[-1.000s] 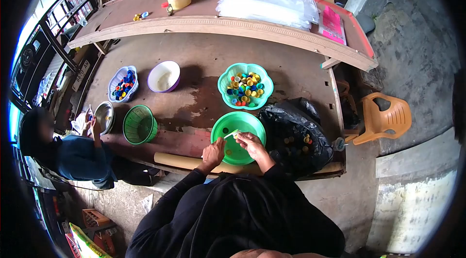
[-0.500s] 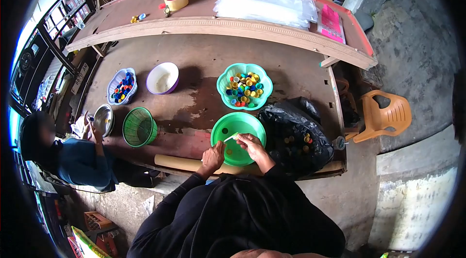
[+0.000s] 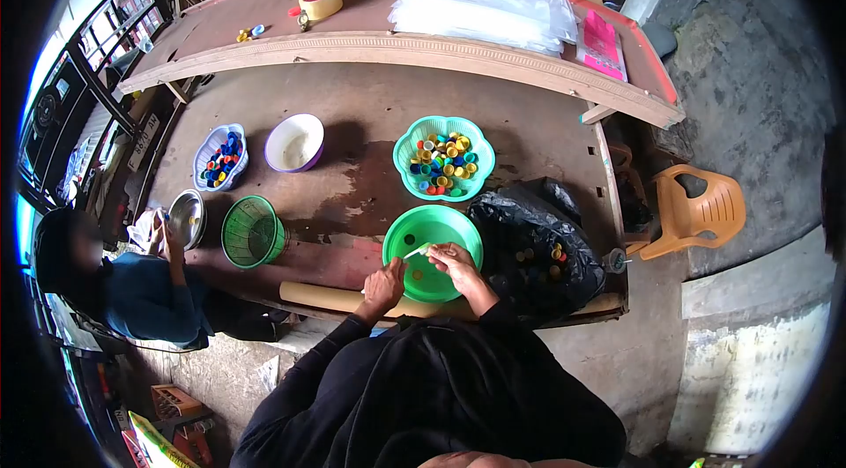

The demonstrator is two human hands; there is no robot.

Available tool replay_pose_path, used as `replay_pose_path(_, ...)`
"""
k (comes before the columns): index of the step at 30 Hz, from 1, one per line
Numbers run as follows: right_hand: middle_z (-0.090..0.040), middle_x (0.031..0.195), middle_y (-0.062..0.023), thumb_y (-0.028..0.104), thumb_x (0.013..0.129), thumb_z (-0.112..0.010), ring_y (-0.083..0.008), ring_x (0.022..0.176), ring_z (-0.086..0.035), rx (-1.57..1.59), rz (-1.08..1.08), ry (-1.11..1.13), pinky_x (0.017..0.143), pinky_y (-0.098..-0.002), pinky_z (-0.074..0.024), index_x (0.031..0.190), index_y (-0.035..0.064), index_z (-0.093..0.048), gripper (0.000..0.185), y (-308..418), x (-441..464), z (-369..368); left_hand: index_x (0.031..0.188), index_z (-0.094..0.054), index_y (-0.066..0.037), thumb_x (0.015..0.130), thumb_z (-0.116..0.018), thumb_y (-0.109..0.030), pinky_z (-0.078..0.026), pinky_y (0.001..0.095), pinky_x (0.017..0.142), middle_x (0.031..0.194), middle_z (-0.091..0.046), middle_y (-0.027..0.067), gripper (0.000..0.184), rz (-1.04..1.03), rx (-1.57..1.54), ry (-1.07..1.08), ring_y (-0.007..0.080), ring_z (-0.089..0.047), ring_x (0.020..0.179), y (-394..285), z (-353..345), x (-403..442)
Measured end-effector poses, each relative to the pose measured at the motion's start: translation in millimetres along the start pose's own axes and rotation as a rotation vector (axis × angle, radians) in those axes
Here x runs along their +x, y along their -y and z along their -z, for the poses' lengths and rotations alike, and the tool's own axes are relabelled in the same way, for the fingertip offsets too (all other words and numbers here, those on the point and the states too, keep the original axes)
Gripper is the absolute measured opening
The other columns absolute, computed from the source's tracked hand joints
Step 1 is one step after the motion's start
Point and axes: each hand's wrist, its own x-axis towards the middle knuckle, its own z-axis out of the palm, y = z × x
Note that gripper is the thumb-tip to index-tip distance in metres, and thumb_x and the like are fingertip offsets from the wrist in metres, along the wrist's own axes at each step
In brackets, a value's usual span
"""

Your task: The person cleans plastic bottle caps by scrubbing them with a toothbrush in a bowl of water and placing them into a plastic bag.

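Observation:
My left hand is closed round a thin white tool over the left rim of a green basin. The tool's tip points at a small pale-green piece pinched in my right hand, above the same basin. A few round caps lie in the basin. Behind it stands a mint scalloped bowl of mixed coloured caps. Just right of my right hand, a black plastic bag lies open with caps inside.
At the left, a co-worker holds a cloth beside a metal bowl. Nearby are a green basket, a white-purple bowl and a lilac bowl. A raised shelf holds tape and plastic sheets.
Both hands keep their holds and have shifted only slightly over the basin. The co-worker's hands have moved a little near the metal bowl.

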Motion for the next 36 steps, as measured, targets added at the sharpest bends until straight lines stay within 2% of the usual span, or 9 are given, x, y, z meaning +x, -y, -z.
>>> replay_pose_path(5,-0.064,0.087,-0.0026,0.014,0.076,-0.072,-0.0084,0.076,-0.059,-0.325,0.272,-0.016,0.066,-0.0242,-0.0481,0.096,0.0041,-0.060,0.025,-12,13,6,0.091,-0.047,-0.009,0.091,-0.044,-0.029,-0.045,0.0510,0.053,0.076,-0.062,0.0193,0.020,0.065,0.018,0.007,0.0396,-0.060,0.063,-3,18,6)
replay_pose_path(7,-0.063,0.085,-0.0048,0.009,0.072,-0.074,-0.0101,0.074,-0.059,-0.660,0.490,-0.006,0.065,-0.0263,-0.0492,0.102,0.0015,-0.058,0.035,-4,16,5,0.091,-0.047,-0.009,0.091,-0.044,-0.029,-0.045,0.0507,0.052,0.075,-0.062,0.0191,0.021,-0.097,-0.025,-0.008,0.0395,-0.059,0.063,-5,21,5)
replay_pose_path(9,-0.062,0.082,-0.0044,0.010,0.069,-0.076,-0.0110,0.074,-0.059,-0.704,0.515,-0.019,0.066,-0.0251,-0.0488,0.105,0.0025,-0.058,0.041,-2,17,6,0.090,-0.047,-0.010,0.090,-0.045,-0.029,-0.045,0.0509,0.052,0.074,-0.062,0.0173,0.020,-0.149,-0.029,-0.054,0.0393,-0.059,0.061,4,12,7)
replay_pose_path(11,-0.061,0.078,-0.0032,0.011,0.067,-0.077,-0.0107,0.073,-0.059,-0.706,0.514,-0.063,0.067,-0.0247,-0.0485,0.104,0.0034,-0.059,0.043,-5,21,7,0.089,-0.047,-0.010,0.090,-0.046,-0.029,-0.045,0.0506,0.051,0.075,-0.061,0.0152,0.019,-0.003,0.077,0.035,0.0384,-0.059,0.060,11,11,9)
replay_pose_path(16,-0.061,0.076,-0.0075,0.012,0.059,-0.079,-0.0187,0.068,-0.061,-0.908,0.609,-0.137,0.064,-0.0308,-0.0504,0.113,0.0074,-0.053,0.060,2,9,1,0.090,-0.047,-0.008,0.090,-0.046,-0.028,-0.046,0.0477,0.048,0.071,-0.061,0.0162,0.020,-0.215,0.025,-0.054,0.0371,-0.059,0.058,2,12,5)
replay_pose_path(19,-0.061,0.076,-0.0072,0.013,0.060,-0.079,-0.0186,0.069,-0.061,-0.845,0.607,-0.125,0.065,-0.0305,-0.0505,0.115,0.0075,-0.051,0.061,2,12,2,0.090,-0.047,-0.009,0.090,-0.046,-0.027,-0.045,0.0475,0.048,0.074,-0.061,0.0149,0.019,-0.072,0.082,0.016,0.0364,-0.059,0.058,4,17,9)
replay_pose_path(23,-0.061,0.076,-0.0074,0.010,0.060,-0.079,-0.0183,0.068,-0.061,-1.020,0.636,-0.159,0.065,-0.0305,-0.0506,0.115,0.0065,-0.051,0.062,8,4,-1,0.088,-0.047,-0.009,0.090,-0.046,-0.028,-0.045,0.0483,0.047,0.074,-0.061,0.0159,0.019,-0.252,0.005,-0.073,0.0369,-0.059,0.058,-1,13,6)
replay_pose_path(34,-0.060,0.078,-0.0092,0.013,0.063,-0.077,-0.0213,0.072,-0.061,-0.914,0.583,-0.100,0.066,-0.0318,-0.0497,0.114,0.0062,-0.052,0.057,3,11,1,0.090,-0.047,-0.010,0.090,-0.046,-0.027,-0.045,0.0497,0.048,0.074,-0.061,0.0164,0.018,-0.093,0.048,-0.025,0.0378,-0.059,0.057,13,6,13)
replay_pose_path(36,-0.060,0.083,-0.0100,0.007,0.067,-0.070,-0.0251,0.078,-0.060,-1.078,0.670,-0.157,0.071,-0.0360,-0.0485,0.106,0.0059,-0.057,0.041,3,12,5,0.089,-0.047,-0.009,0.091,-0.045,-0.029,-0.045,0.0500,0.049,0.074,-0.061,0.0186,0.020,-0.028,0.071,-0.028,0.0383,-0.058,0.058,13,10,14)
